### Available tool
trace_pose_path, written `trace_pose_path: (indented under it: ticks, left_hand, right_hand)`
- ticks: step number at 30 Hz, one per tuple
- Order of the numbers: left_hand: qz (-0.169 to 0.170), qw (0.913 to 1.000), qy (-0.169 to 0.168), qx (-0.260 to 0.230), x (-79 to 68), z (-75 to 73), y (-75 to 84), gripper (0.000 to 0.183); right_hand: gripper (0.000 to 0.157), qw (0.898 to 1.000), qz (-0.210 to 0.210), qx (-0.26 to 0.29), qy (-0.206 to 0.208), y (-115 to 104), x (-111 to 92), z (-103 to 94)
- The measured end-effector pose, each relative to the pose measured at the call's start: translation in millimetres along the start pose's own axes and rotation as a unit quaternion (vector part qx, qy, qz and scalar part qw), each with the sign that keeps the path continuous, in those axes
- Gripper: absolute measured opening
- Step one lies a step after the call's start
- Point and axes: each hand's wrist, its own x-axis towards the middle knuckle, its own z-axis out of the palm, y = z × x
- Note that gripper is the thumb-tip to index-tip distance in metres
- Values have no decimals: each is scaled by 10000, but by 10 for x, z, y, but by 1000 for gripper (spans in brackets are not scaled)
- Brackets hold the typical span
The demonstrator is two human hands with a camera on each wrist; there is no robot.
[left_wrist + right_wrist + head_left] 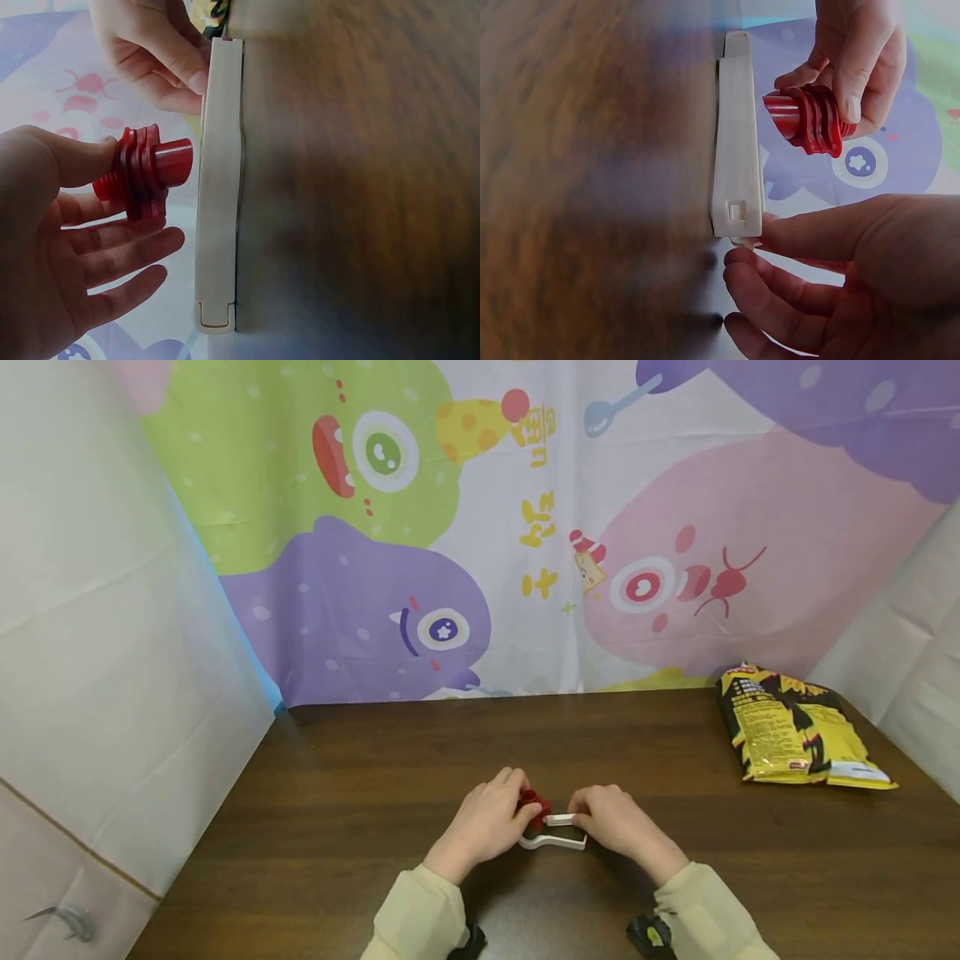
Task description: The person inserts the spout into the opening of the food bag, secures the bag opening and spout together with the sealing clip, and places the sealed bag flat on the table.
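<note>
Down on the brown table [360,793], right at the front and centre, we had 2 bare hands at close work! On our left side, the left hand [483,820] pinched a red spout [142,172], thumb on 1 side and fingers on the other, with its last 2 fingers stretched out loose. What a view from the left wrist: we saw the ridged collar, the smooth tube pointing down toward the table, and a slim gap between that tube and the white clip [555,842]!

Over to the right hand [621,825], and we caught it pinching the far right end of the clip between thumb and finger, its other fingers curved beneath. The clip lay along the tabletop between the 2 hands, and from the head view we made out 2 white strips, 1 behind the other, with the spout near their left end.

Farther back, on the right, we spotted a black and yellow packet [776,735] lying well apart from it all, and behind it hung a cartoon-printed cloth [525,652]!
</note>
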Motion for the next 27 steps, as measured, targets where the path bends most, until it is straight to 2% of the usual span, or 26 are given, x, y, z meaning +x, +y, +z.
trace_pose_path:
  ticks: [13, 16, 27]
  left_hand:
    - [-12, 10000, 13, -28, 3, -30, -15, 16]
    - [-45, 10000, 6, -10, 7, -38, -21, 16]
    - [-116, 9999, -34, 118, 9, -36, -54, 18]
  right_hand:
    - [5, 9996, 220, 133, -100, 10, -2, -17]
    - [6, 9994, 296, 140, -59, 21, 4, -34]
    - [8, 9996, 157, 4, 235, 97, 7, -122]
